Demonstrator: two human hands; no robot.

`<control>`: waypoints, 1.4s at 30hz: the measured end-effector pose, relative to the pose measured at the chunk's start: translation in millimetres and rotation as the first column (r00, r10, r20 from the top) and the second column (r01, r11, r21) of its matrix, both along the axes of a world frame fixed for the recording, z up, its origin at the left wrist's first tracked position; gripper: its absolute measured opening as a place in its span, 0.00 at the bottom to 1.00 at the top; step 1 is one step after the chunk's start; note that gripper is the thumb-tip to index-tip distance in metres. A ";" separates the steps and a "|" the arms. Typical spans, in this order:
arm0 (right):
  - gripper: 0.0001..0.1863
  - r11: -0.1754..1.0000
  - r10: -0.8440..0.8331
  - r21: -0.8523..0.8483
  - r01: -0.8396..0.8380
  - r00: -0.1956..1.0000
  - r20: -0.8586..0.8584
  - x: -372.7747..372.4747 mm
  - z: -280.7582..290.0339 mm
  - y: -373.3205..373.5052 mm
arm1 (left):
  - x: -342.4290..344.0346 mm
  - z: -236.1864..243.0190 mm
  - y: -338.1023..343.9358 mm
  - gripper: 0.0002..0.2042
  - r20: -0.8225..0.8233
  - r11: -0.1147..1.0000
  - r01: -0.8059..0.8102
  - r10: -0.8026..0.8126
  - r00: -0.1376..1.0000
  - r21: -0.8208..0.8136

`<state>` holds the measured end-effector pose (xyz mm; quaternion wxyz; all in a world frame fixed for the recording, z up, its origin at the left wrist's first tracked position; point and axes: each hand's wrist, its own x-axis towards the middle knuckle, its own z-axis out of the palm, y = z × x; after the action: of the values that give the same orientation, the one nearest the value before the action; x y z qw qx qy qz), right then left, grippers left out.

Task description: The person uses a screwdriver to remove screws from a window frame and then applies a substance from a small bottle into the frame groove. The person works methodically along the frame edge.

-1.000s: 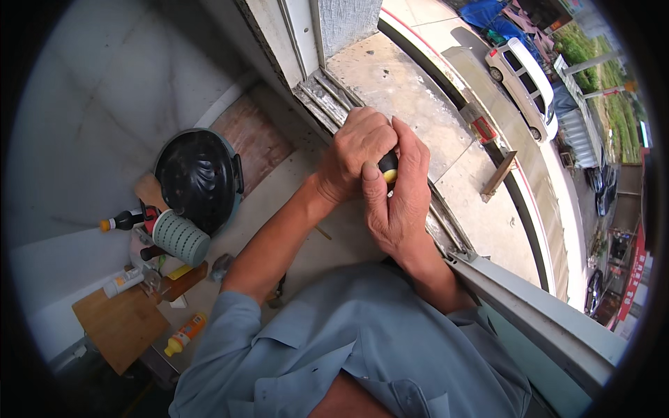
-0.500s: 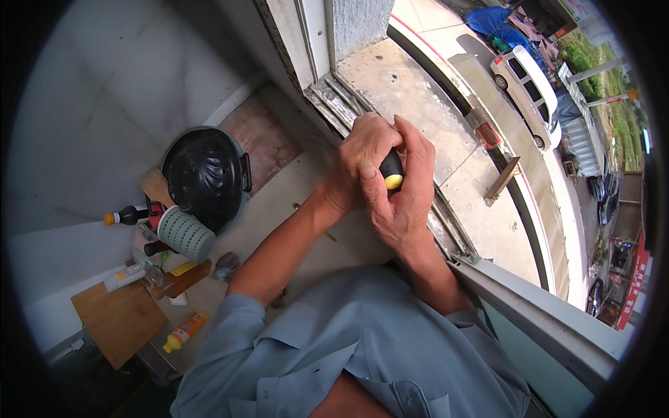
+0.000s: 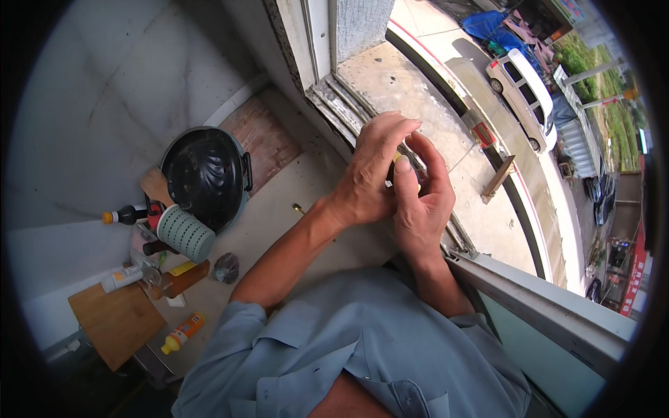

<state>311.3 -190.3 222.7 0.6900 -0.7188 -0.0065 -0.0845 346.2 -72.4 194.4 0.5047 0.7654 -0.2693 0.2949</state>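
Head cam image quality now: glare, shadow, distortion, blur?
Head view throughout: road blown out beyond the white van, dark shadow by its rear; highlights on the black domed lid; curb bows, rim falls to black; left hand and right hand fairly sharp, hiding most of the dark object; far red banner soft.

Hands: two, left hand (image 3: pixel 375 167) and right hand (image 3: pixel 424 212)
Dark object (image 3: pixel 391 173) between them, partly hidden: one
Bottles: at least three, dark bottle (image 3: pixel 128 217), white bottle (image 3: pixel 122 279), orange bottle (image 3: pixel 185 332)
Round black vessel (image 3: pixel 202 180): one
Perforated holder (image 3: pixel 185 233): one
White van (image 3: pixel 523 101) outdoors: one
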 end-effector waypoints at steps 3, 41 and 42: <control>0.23 0.996 0.023 0.094 -0.013 0.994 -0.106 -2.5 9.2 -0.9 | -8.8 -5.3 1.4 0.39 -0.049 1.000 -0.014 0.015 0.999 0.015; 0.13 0.738 0.057 -0.630 0.241 0.908 0.414 -27.6 27.7 -26.7 | -160.5 -208.3 140.6 0.13 -0.203 0.622 -0.603 0.760 0.617 0.500; 0.13 0.724 0.056 -0.638 0.261 0.900 0.432 -25.1 24.8 -23.6 | -159.9 -209.0 140.6 0.13 -0.207 0.624 -0.605 0.761 0.615 0.495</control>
<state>286.2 -213.9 247.6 0.3530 -0.8844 -0.1454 -0.2686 186.3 68.2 -14.7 0.2360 0.9334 0.1072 0.2482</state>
